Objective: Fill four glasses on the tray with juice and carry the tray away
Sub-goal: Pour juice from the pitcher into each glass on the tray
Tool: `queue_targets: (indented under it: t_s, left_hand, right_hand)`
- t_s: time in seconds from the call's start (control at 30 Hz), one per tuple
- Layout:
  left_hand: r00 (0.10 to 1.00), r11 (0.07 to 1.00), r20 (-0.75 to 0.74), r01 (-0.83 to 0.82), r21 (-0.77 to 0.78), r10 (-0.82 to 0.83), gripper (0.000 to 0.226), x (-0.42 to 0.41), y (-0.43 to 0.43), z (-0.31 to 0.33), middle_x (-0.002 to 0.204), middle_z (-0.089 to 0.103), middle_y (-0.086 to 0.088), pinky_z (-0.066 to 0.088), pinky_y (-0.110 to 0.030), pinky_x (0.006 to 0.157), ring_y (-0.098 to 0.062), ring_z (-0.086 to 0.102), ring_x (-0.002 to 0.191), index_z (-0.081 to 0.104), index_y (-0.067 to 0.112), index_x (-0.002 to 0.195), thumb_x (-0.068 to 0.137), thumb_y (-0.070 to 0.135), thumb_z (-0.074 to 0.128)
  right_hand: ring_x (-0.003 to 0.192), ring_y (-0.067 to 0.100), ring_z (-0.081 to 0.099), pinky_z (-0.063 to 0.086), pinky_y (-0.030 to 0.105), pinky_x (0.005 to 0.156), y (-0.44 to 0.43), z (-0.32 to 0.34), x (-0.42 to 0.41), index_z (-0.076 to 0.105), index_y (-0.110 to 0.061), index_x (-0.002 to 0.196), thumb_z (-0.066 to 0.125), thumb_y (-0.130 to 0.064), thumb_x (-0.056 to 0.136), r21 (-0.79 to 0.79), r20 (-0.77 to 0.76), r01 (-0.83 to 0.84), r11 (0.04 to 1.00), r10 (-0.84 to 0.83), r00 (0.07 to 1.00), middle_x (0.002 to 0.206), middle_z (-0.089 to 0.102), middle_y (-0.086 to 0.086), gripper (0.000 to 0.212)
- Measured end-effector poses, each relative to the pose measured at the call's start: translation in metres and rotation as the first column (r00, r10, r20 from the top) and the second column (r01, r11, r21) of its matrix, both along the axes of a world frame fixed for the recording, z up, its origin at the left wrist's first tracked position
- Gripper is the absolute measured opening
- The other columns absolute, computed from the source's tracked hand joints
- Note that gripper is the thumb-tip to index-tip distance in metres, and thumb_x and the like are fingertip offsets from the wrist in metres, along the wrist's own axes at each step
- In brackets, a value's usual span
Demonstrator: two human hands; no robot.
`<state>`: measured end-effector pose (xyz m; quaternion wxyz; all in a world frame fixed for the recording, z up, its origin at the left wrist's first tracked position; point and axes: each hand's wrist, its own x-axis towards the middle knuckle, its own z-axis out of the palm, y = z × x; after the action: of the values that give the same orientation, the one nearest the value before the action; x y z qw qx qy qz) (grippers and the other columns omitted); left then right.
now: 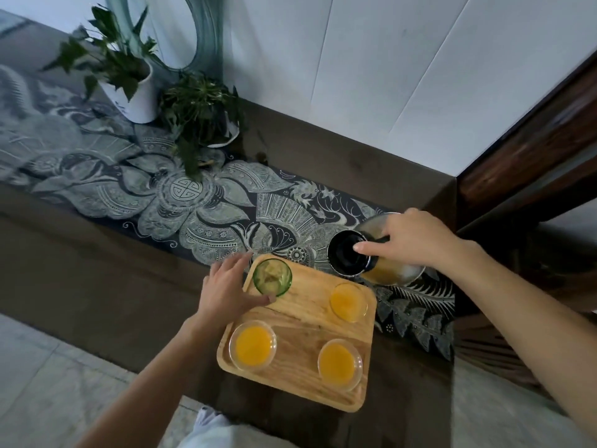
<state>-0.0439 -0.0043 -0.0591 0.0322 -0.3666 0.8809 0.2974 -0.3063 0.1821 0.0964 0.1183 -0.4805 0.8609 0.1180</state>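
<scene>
A wooden tray point(300, 321) lies on the dark table. Three clear glasses hold orange juice: one at the near left point(253, 345), one at the near right point(340, 363), one at the far right point(348, 301). A green glass point(272, 277) at the tray's far left corner has no juice in it. My left hand point(226, 289) is wrapped around the green glass. My right hand point(410, 237) grips a juice carafe point(381, 253) with a black lid, which is tilted with its mouth toward the tray, just beyond the tray's far right edge.
A patterned dark runner point(200, 205) covers the table under the tray. Two potted plants point(135, 76) point(206, 114) stand at the back left against the white wall. A dark wooden frame point(533, 150) rises on the right. The pale floor point(48, 367) lies before the table.
</scene>
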Motion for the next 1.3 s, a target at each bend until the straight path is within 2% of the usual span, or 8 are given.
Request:
queue_targets:
  t_s: [0.17, 0.33, 0.43, 0.53, 0.67, 0.9, 1.1, 1.3]
  left_hand:
    - [0.997, 0.998, 0.035, 0.063, -0.017, -0.062, 0.112, -0.011, 0.001, -0.007, 0.152, 0.046, 0.003, 0.037, -0.050, 0.107, -0.028, 0.042, 0.137, 0.031, 0.032, 0.155, 0.062, 0.071, 0.080]
    - [0.995, 0.995, 0.011, 0.096, 0.001, -0.096, 0.104, -0.018, 0.003, -0.017, 0.145, 0.053, 0.007, 0.040, -0.047, 0.104, -0.023, 0.049, 0.130, 0.035, 0.036, 0.152, 0.064, 0.070, 0.079]
    - [0.995, 0.995, -0.006, 0.104, -0.008, -0.104, 0.100, -0.017, 0.002, -0.021, 0.142, 0.055, 0.007, 0.040, -0.044, 0.101, -0.023, 0.050, 0.128, 0.037, 0.038, 0.151, 0.065, 0.069, 0.079]
    - [0.995, 0.996, -0.024, 0.093, 0.008, -0.093, 0.101, -0.015, 0.000, -0.023, 0.141, 0.056, 0.007, 0.039, -0.043, 0.100, -0.024, 0.051, 0.127, 0.036, 0.038, 0.152, 0.066, 0.067, 0.080]
    - [0.995, 0.996, -0.066, 0.082, 0.028, -0.080, 0.100, -0.014, -0.001, -0.025, 0.142, 0.057, 0.007, 0.040, -0.043, 0.099, -0.025, 0.053, 0.126, 0.039, 0.036, 0.151, 0.066, 0.063, 0.082]
    - [0.992, 0.995, -0.093, 0.094, 0.041, -0.089, 0.098, -0.012, -0.003, -0.029, 0.147, 0.053, 0.008, 0.039, -0.043, 0.100, -0.024, 0.053, 0.128, 0.040, 0.037, 0.150, 0.066, 0.064, 0.082]
    - [0.990, 0.994, -0.105, 0.098, 0.048, -0.093, 0.097, -0.011, -0.005, -0.034, 0.148, 0.052, 0.007, 0.039, -0.045, 0.101, -0.025, 0.051, 0.130, 0.038, 0.038, 0.150, 0.067, 0.065, 0.080]
    - [0.986, 0.992, -0.119, 0.120, 0.045, -0.114, 0.098, -0.010, -0.007, -0.038, 0.149, 0.051, 0.006, 0.039, -0.044, 0.102, -0.025, 0.050, 0.129, 0.036, 0.038, 0.151, 0.068, 0.067, 0.078]
  right_hand:
    - [0.062, 0.015, 0.056, 0.056, 0.037, 0.062, -0.065, -0.017, 0.017, 0.060, -0.018, 0.064, 0.042, -0.088, 0.078, 0.109, -0.014, -0.164, 0.980, 0.167, 0.986, 0.064, 0.060, -0.001, 0.073]
    - [0.070, 0.020, 0.056, 0.048, 0.034, 0.060, -0.108, -0.031, 0.046, 0.045, -0.018, 0.063, 0.048, -0.081, 0.082, 0.190, 0.011, -0.248, 0.950, 0.251, 0.968, 0.067, 0.051, -0.001, 0.066]
    - [0.079, 0.022, 0.055, 0.045, 0.034, 0.062, -0.124, -0.039, 0.060, 0.043, -0.017, 0.069, 0.050, -0.079, 0.083, 0.252, -0.012, -0.271, 0.929, 0.283, 0.959, 0.068, 0.045, -0.003, 0.064]
    - [0.083, 0.024, 0.053, 0.045, 0.036, 0.067, -0.134, -0.045, 0.069, 0.050, -0.017, 0.084, 0.052, -0.076, 0.085, 0.317, -0.022, -0.260, 0.912, 0.281, 0.959, 0.072, 0.040, -0.004, 0.059]
    - [0.090, 0.025, 0.057, 0.044, 0.036, 0.068, -0.142, -0.048, 0.077, 0.061, -0.016, 0.106, 0.052, -0.075, 0.085, 0.339, -0.045, -0.235, 0.911, 0.265, 0.963, 0.087, 0.046, 0.001, 0.064]
    - [0.087, 0.025, 0.057, 0.042, 0.035, 0.067, -0.151, -0.047, 0.087, 0.062, -0.019, 0.107, 0.052, -0.075, 0.085, 0.389, -0.095, -0.182, 0.903, 0.236, 0.967, 0.084, 0.047, -0.001, 0.061]
    - [0.093, 0.024, 0.064, 0.043, 0.033, 0.064, -0.156, -0.047, 0.107, 0.064, -0.018, 0.111, 0.053, -0.070, 0.088, 0.428, -0.157, -0.154, 0.891, 0.241, 0.958, 0.099, 0.063, 0.002, 0.058]
    - [0.097, 0.024, 0.065, 0.041, 0.032, 0.066, -0.162, -0.048, 0.123, 0.066, -0.019, 0.111, 0.056, -0.066, 0.089, 0.447, -0.200, -0.094, 0.889, 0.202, 0.959, 0.106, 0.066, 0.002, 0.053]
